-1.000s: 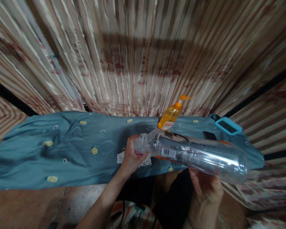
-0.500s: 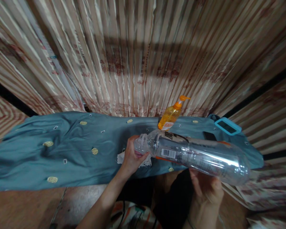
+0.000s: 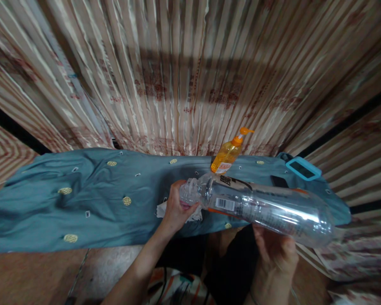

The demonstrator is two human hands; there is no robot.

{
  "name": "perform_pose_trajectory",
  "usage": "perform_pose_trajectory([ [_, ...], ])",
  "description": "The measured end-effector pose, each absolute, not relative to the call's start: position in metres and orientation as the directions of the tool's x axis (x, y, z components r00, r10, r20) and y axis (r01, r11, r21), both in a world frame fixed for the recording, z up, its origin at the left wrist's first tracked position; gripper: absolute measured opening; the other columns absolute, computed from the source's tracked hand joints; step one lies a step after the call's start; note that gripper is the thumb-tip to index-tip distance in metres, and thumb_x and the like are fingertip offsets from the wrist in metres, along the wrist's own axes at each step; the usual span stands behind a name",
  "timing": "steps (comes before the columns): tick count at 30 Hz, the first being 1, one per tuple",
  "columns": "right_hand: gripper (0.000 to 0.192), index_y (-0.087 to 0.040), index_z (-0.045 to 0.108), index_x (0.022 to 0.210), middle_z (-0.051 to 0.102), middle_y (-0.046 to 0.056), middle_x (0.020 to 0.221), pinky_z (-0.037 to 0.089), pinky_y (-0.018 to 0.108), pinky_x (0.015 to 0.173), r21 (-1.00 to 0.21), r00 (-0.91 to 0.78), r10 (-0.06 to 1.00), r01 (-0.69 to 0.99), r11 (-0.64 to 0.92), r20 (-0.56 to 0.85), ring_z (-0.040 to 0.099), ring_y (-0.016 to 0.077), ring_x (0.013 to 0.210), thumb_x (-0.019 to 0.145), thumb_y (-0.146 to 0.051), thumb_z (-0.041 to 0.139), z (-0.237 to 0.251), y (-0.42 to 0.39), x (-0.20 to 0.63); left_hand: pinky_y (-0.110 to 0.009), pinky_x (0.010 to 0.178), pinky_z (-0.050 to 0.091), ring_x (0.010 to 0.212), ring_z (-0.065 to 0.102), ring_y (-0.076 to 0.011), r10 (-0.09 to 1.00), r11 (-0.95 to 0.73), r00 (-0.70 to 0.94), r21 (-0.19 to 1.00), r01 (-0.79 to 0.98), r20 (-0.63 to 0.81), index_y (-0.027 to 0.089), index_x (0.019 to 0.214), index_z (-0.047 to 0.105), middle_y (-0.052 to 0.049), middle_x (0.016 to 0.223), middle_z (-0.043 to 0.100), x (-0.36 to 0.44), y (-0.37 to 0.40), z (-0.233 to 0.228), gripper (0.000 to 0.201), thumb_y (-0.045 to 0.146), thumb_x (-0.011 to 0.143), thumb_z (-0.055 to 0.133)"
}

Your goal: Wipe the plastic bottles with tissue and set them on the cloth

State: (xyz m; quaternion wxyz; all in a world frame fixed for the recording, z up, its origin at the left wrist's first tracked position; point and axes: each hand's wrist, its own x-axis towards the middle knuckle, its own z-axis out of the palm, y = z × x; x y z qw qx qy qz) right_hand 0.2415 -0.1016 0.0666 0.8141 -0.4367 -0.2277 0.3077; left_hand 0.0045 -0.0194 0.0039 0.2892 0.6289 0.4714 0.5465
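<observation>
Bottle (image 3: 260, 209) lies sideways in our grasp: left hand (image 3: 177, 207) clenched around its neck, right hand (image 3: 274, 250) cupping beneath its base; white paper (image 3: 195, 216) just under the left grip.

Left half of the teal cloth-covered tabletop (image 3: 82, 203) lies open; orange pump bottle (image 3: 227, 156) and blue-framed device (image 3: 303, 168) crowd the right

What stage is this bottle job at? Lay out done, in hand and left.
Done: the clear plastic bottle is up off the teal cloth and looks empty. In hand: the right hand supports its body from below, lying sideways, while the left hand grips the neck end; whether a cap is on cannot be told. Left: the orange pump bottle stands untouched behind.
</observation>
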Motion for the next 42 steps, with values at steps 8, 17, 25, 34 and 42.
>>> perform_pose_trajectory([
  [8,0.072,-0.044,0.081,0.12,0.079,-0.005,0.135,0.063,0.026,0.068,-0.856,0.698,0.708,-0.296,0.424,0.109,0.074,0.0197,0.111,0.052,-0.064,0.095,0.062,-0.102,0.242,-0.055,0.116,0.055,0.131,0.068,-0.0341,0.909,-0.391,-0.029,0.874,0.287,0.417,0.024,0.136,0.058,-0.012,0.134,0.067,0.003,-0.02,0.005,0.069,0.032,0.077,0.092],
  [17,0.049,-0.046,0.081,0.103,0.081,-0.008,0.118,0.063,0.031,0.066,-0.851,0.727,0.684,-0.319,0.418,0.064,0.074,0.0186,0.099,0.057,-0.061,0.09,0.047,-0.104,0.248,-0.052,0.113,0.057,0.127,0.07,-0.0323,0.885,-0.426,-0.046,0.846,0.321,0.463,0.025,0.136,0.058,-0.011,0.132,0.069,0.004,-0.018,0.005,0.068,0.034,0.077,0.091],
  [25,0.046,-0.044,0.082,0.105,0.08,-0.004,0.124,0.063,0.03,0.067,-0.85,0.732,0.679,-0.32,0.419,0.059,0.074,0.0201,0.102,0.062,-0.057,0.086,0.046,-0.106,0.248,-0.05,0.11,0.058,0.124,0.071,-0.0312,0.888,-0.419,-0.042,0.842,0.339,0.458,0.025,0.136,0.058,-0.01,0.13,0.069,0.004,-0.018,0.005,0.068,0.034,0.077,0.091],
  [34,0.045,-0.044,0.081,0.109,0.082,-0.005,0.113,0.062,0.027,0.064,-0.85,0.716,0.688,-0.282,0.445,0.123,0.074,0.0169,0.093,0.067,-0.057,0.087,0.041,-0.107,0.249,-0.048,0.108,0.058,0.123,0.071,-0.0305,0.87,-0.447,-0.044,0.822,0.352,0.491,0.025,0.137,0.057,-0.009,0.13,0.068,0.004,-0.017,0.002,0.07,0.034,0.078,0.092],
  [42,0.052,-0.043,0.08,0.114,0.081,-0.004,0.123,0.064,0.031,0.072,-0.849,0.702,0.698,-0.277,0.451,0.142,0.075,0.0199,0.106,0.065,-0.061,0.087,0.044,-0.106,0.247,-0.05,0.112,0.057,0.126,0.069,-0.0311,0.886,-0.423,-0.042,0.843,0.333,0.461,0.025,0.136,0.057,-0.009,0.131,0.068,0.003,-0.017,0.005,0.071,0.032,0.075,0.093],
])
